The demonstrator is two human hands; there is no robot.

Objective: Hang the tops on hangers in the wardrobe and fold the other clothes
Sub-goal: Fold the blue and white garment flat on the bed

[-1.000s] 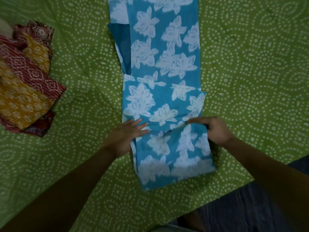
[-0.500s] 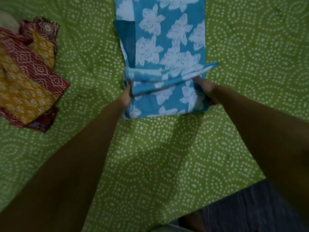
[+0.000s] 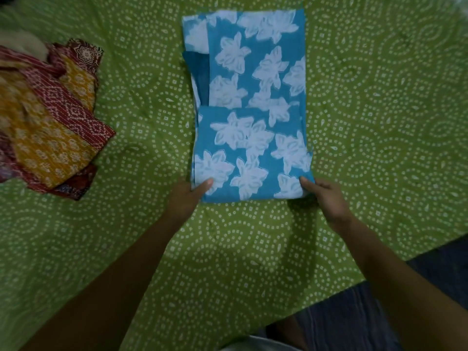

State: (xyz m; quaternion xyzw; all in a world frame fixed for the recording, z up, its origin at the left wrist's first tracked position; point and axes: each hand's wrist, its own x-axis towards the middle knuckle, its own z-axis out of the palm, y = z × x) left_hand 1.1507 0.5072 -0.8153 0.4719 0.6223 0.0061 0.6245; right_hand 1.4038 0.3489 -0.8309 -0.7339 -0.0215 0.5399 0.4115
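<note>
Now both hands pinch the near corners of the blue cloth (image 3: 253,138) on the green bed (image 3: 379,122): left hand (image 3: 186,198) and right hand (image 3: 326,196), thumbs on top, likely to keep the fold square (thin, limp cotton with white flowers). Folded red-yellow clothes (image 3: 50,133) lie well apart.

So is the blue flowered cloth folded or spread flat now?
Partly folded: the blue flowered cloth has its near end doubled over, and both hands hold the fold's corners.
</note>
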